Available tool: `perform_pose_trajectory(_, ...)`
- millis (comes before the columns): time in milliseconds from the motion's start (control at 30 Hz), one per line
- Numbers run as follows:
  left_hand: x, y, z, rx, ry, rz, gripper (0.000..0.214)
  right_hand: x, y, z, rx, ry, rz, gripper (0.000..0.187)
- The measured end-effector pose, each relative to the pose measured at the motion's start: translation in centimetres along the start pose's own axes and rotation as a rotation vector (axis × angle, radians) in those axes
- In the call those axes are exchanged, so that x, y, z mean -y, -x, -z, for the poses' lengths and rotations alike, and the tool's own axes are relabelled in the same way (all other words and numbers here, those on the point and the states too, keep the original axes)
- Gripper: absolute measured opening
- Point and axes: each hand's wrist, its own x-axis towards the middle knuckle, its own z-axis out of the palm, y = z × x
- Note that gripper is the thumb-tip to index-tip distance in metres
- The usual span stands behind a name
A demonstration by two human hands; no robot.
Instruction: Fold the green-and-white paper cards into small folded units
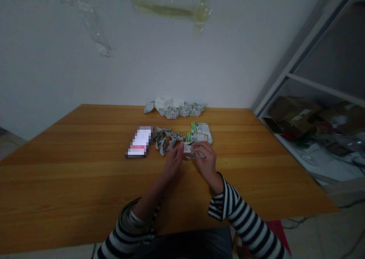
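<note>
Near the middle of the wooden table, my left hand (173, 162) and my right hand (206, 158) meet around a small pale piece of paper (187, 148). Fingers of both hands pinch it, one hand at each side. Just beyond my fingers lie flat green-and-white printed sheets or packets (201, 129), partly overlapped by the right hand. To the left of these, several folded printed paper pieces (162, 139) with pointed ends lie in a loose group. The paper's lower part and some fingertips are hidden.
A phone (140, 142) with a lit, blurred screen lies left of the folded pieces. Along the wall, a row of crumpled or folded printed papers (173, 110) rests on the wooden table (85, 152). Cluttered shelving with boxes (305, 114) stands at the right.
</note>
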Motion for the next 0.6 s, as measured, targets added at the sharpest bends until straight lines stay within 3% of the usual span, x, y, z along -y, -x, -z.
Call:
perform_pose_trajectory(133, 0.0, -0.5, 0.4, -0.055, 0.205, 0.042, 0.058, 0.0, -0.2, 0.0, -0.006, -0.052, -0.020, 0.024)
perform_pose_trajectory(267, 0.1, -0.5, 0.6, -0.093, 0.157, -0.041, 0.054, -0.2, -0.8, -0.1, 0.034, -0.225, -0.152, 0.027)
perform_pose_trajectory(433, 0.9, -0.2, 0.5, -0.131, -0.132, -0.163, 0.044, -0.8, -0.9, -0.7, -0.016, -0.502, -0.438, 0.014)
perform_pose_trajectory(600, 0.6, 0.0, 0.7, -0.072, -0.684, -0.333, 0.031, -1.6, -0.4, -1.4, -0.066, -0.536, -0.607, 0.032)
